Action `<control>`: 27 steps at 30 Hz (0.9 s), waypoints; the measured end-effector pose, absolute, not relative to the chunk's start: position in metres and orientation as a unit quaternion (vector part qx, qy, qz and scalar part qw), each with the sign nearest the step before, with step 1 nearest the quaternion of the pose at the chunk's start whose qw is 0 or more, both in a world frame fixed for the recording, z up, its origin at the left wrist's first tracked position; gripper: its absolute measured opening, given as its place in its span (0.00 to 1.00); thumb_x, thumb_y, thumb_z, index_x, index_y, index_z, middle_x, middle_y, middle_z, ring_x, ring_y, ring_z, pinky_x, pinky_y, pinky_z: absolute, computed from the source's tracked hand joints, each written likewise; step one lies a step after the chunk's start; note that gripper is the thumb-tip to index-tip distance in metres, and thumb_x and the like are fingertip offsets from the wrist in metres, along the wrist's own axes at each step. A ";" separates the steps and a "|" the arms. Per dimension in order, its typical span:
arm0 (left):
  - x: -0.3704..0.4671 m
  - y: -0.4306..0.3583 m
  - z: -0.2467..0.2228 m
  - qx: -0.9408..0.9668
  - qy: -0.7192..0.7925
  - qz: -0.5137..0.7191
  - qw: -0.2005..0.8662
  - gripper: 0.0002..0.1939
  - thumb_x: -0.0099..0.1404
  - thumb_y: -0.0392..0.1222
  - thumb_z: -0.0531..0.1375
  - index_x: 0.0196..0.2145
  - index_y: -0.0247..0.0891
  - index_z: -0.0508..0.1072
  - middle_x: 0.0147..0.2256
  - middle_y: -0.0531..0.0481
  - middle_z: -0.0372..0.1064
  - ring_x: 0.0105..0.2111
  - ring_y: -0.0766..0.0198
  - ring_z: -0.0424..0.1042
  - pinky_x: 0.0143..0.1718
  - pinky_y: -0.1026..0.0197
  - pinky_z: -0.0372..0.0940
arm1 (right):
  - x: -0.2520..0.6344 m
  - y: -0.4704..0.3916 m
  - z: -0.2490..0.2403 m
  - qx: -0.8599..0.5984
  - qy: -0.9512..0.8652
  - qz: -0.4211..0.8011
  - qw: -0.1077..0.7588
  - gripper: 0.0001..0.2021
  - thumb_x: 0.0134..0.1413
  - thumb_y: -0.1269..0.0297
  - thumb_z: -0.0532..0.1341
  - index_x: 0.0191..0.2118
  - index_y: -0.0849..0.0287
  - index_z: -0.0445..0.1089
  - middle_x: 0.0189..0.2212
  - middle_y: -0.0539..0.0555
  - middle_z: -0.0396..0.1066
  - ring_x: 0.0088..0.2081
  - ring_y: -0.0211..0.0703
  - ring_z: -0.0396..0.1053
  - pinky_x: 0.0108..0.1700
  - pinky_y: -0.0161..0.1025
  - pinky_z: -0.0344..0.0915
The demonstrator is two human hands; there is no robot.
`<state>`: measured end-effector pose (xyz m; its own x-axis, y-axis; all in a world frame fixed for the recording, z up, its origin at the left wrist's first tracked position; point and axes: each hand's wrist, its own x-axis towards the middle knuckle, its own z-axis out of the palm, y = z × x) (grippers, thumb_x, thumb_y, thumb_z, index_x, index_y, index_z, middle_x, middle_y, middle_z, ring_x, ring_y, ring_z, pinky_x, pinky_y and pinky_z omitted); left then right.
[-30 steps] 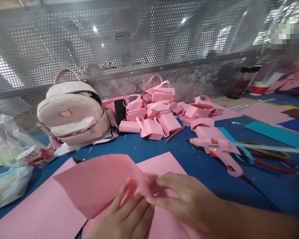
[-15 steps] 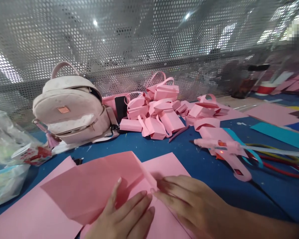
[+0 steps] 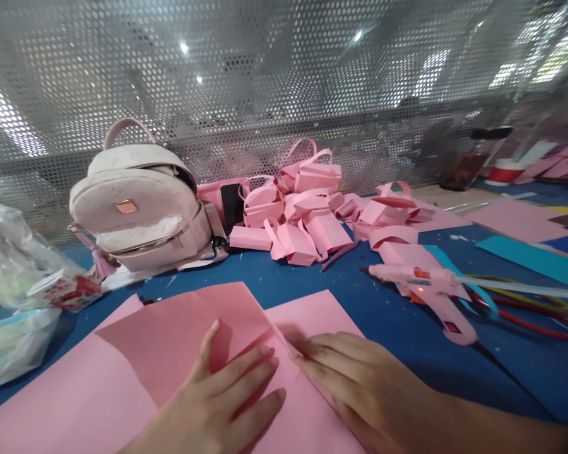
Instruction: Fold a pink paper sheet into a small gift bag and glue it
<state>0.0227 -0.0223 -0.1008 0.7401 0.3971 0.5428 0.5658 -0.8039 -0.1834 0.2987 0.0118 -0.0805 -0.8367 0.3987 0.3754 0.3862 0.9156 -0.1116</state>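
Paper (image 3: 170, 334) looks light, creasable; hold its edge (image 3: 275, 333). Your left hand (image 3: 220, 400) rests spread; right hand (image 3: 362, 378), grip unclear.

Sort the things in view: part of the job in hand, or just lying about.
Part of the job:
bent pink sheet, under the left hand and right hand
likely the matching pink paper bags
perhaps the glue gun, its light lit

Apparently lying about:
backpack
red-and-white cup
crumpled clear plastic
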 end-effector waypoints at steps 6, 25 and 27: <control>0.021 -0.022 -0.088 -0.917 -0.284 -0.247 0.135 0.11 0.71 0.42 0.60 0.49 0.44 0.76 0.48 0.53 0.79 0.48 0.61 0.76 0.68 0.39 0.22 | 0.298 0.012 -0.074 -0.194 -0.965 0.088 0.154 0.26 0.62 0.71 0.55 0.65 0.61 0.61 0.55 0.55 0.73 0.52 0.47 0.70 0.55 0.43 0.66; 0.027 -0.030 -0.108 -0.898 -0.322 -0.259 0.150 0.16 0.69 0.50 0.55 0.46 0.37 0.75 0.45 0.49 0.78 0.48 0.56 0.75 0.70 0.44 0.32 | 0.298 0.012 -0.072 -0.172 -0.960 0.141 0.168 0.22 0.60 0.74 0.53 0.59 0.65 0.68 0.54 0.60 0.73 0.54 0.48 0.67 0.58 0.46 0.63; 0.024 -0.030 -0.104 -0.894 -0.342 -0.265 0.116 0.15 0.70 0.47 0.54 0.47 0.38 0.73 0.44 0.47 0.77 0.48 0.56 0.74 0.69 0.48 0.44 | 0.298 0.011 -0.073 -0.150 -0.967 0.137 0.154 0.23 0.60 0.75 0.52 0.59 0.64 0.68 0.55 0.60 0.72 0.56 0.49 0.66 0.58 0.47 0.63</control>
<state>0.0242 -0.0304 -0.1039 0.6261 0.5493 0.5534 0.6723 -0.7398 -0.0264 0.2983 0.0111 -0.0726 -0.9074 0.3321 0.2575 0.2473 0.9174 -0.3118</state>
